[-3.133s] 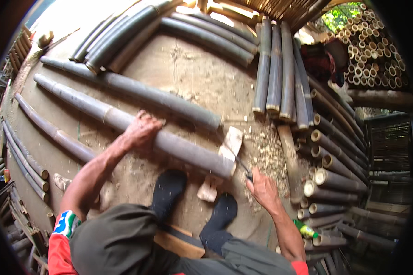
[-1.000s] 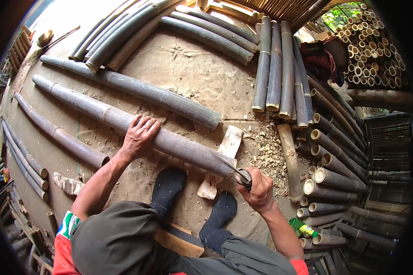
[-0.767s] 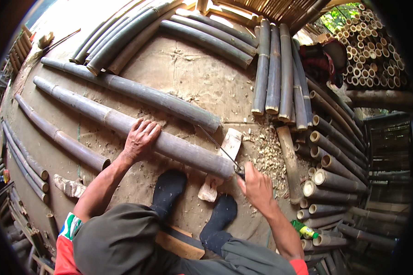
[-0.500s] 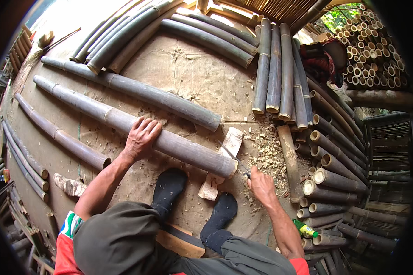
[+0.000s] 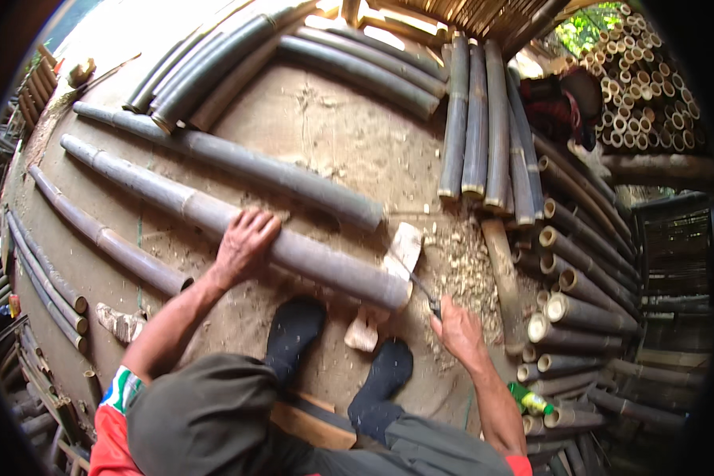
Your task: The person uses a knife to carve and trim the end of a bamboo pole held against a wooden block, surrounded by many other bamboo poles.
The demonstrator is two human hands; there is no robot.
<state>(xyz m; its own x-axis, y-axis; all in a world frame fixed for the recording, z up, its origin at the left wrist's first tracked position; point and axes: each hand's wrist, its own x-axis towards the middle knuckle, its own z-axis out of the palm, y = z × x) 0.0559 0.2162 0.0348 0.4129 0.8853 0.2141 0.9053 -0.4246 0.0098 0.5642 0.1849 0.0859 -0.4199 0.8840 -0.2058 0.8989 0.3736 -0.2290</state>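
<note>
A thick grey-brown bamboo pole [image 5: 333, 266] lies slantwise in front of me, its cut end at the right. Over its upper side my left hand [image 5: 243, 242] is closed, fingers wrapped on the curve. My right hand [image 5: 458, 329] grips the dark handle of a knife [image 5: 432, 301], whose thin blade points up and left, just beyond the pole's cut end. Near that end, the pole rests across a pale wooden block [image 5: 405, 246], which shows on both sides of it. Pale shavings [image 5: 468, 274] lie beside the knife.
Another bamboo pole [image 5: 238, 163] lies beyond mine, and a thinner one [image 5: 107, 234] at the left. Upright-looking poles [image 5: 474, 119] and stacked poles [image 5: 583, 309] line the right. A green bottle [image 5: 530, 398] sits at lower right. My dark-socked feet [image 5: 296, 325] are close to the pole.
My right hand and the knife have moved slightly right and nearer to me, the blade tip drawn back from over the block. My left hand stays on the pole.
</note>
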